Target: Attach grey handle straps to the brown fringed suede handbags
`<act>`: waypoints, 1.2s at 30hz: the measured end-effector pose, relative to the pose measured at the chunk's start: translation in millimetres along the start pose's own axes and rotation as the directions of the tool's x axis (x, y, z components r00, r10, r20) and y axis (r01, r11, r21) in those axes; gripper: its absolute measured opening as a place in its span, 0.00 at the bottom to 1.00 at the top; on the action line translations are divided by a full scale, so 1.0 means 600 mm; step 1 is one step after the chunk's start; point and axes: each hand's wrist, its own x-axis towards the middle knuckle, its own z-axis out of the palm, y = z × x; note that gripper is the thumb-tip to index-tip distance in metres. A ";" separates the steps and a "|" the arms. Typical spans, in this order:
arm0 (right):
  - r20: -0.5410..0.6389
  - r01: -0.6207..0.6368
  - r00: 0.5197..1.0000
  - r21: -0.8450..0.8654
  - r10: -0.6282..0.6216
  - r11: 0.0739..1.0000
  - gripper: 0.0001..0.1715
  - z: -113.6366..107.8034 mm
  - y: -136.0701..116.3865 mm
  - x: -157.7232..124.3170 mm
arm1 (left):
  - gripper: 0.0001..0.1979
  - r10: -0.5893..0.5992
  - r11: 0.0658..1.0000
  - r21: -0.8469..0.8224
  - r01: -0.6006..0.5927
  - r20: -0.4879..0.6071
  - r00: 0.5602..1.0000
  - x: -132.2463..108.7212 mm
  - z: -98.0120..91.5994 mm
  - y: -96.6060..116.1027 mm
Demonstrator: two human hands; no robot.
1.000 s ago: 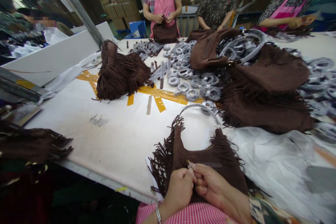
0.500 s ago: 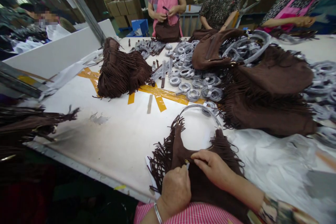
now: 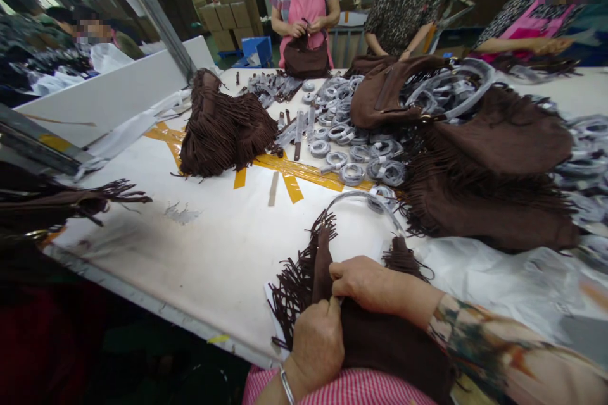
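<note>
Left hand fisted, pinching top edge of brown fringed bag; right hand grips same edge just beside it (bag on white table).

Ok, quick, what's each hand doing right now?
Left hand: closed on the brown fringed bag, at its top edge.
Right hand: closed, pinching the same edge.

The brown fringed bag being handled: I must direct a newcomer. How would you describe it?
On the long white table, look at the near edge. The fringed bag lies there, held by the left hand and right hand. Unlike the heaped bags beyond, it lies alone, nearest the camera.
</note>
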 end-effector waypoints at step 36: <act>-0.703 -0.111 0.680 0.183 0.209 0.977 0.20 0.171 -0.076 -0.085 | 0.13 -0.275 -0.471 -0.604 0.643 0.793 0.543 0.029 -0.027 0.001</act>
